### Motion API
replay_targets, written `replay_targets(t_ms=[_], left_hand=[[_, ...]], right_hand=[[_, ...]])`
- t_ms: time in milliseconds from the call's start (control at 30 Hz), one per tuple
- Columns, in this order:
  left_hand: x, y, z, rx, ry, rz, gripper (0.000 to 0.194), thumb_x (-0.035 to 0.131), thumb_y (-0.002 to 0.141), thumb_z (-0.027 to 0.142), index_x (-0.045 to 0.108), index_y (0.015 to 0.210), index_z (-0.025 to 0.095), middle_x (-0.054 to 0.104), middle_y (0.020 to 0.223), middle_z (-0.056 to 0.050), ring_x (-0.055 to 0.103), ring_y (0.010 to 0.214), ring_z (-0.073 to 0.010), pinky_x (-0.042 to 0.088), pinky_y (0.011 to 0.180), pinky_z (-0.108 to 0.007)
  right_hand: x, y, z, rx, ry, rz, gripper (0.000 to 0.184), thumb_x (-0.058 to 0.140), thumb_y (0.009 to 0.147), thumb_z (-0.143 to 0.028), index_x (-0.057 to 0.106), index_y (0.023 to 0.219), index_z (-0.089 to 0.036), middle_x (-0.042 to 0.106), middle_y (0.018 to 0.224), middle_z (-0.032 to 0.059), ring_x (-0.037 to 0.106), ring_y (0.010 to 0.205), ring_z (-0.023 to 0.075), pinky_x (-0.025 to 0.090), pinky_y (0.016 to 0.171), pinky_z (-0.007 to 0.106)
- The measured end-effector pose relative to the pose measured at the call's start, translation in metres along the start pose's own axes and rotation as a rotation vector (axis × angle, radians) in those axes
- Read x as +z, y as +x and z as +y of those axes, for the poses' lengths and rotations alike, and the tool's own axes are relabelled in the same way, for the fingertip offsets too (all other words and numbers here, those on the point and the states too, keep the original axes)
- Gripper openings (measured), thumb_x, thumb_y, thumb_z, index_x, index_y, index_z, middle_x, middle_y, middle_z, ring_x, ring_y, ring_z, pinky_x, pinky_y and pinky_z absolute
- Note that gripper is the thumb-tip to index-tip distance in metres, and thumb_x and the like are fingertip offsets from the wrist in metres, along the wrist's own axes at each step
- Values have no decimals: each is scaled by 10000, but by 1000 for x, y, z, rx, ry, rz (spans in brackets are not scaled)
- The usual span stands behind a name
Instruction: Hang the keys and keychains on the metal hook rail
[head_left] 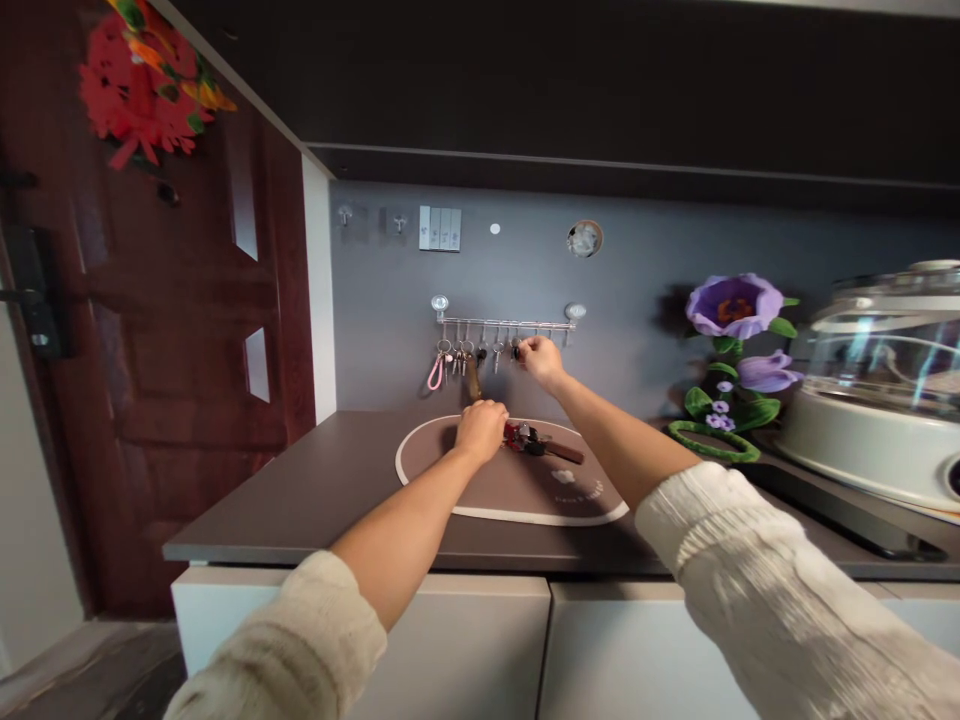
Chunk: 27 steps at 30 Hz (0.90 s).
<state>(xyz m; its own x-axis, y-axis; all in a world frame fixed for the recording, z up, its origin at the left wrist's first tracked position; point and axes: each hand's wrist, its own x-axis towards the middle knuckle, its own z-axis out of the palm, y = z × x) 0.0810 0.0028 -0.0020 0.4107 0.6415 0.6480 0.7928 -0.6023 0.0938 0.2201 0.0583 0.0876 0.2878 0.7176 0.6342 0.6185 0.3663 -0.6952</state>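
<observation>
A clear rail (510,324) with hooks is fixed to the grey wall, and several keys (496,356) hang from it on rings. Toward the rail's right end, my right hand (541,360) pinches a small dark key (516,351) at a hook. A pink loop strap (436,372) dangles at the left end. Lower down, my left hand (481,430) is curled closed over the brown mat (431,455); its fingertips are hidden. A brown strip (473,380) shows just above that hand. Beside it lies a bunch of keys (531,440) with red and brown fobs.
Purple artificial flowers (735,305) stand on the right, before a white appliance (862,430) with a transparent cover. A black flat slab (847,515) lies near the counter's front edge. A dark cabinet (600,90) overhangs the counter. The red-brown door (165,400) is at the left.
</observation>
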Motion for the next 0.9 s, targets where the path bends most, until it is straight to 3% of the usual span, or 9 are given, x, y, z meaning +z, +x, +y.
replay_targets(t_ms=[433,900], left_hand=[[0,3,4,7,59,-13,258,362,877,205,618,870,181,631,906,-56,551,900,-172,412,806,-305],[2,4,1,5,70,0,264,358,884,221,620,868,185,635,897,-49,552,883,-167,414,782,-295]], right_hand=[[19,9,-18,307,258,49,120,472,787,-136,584,756,-108,582,632,42,551,509,96,478,491,214],[25,9,2,301,97,100,132,494,754,-139,624,746,-116,595,610,58,567,525,116,473,519,219]])
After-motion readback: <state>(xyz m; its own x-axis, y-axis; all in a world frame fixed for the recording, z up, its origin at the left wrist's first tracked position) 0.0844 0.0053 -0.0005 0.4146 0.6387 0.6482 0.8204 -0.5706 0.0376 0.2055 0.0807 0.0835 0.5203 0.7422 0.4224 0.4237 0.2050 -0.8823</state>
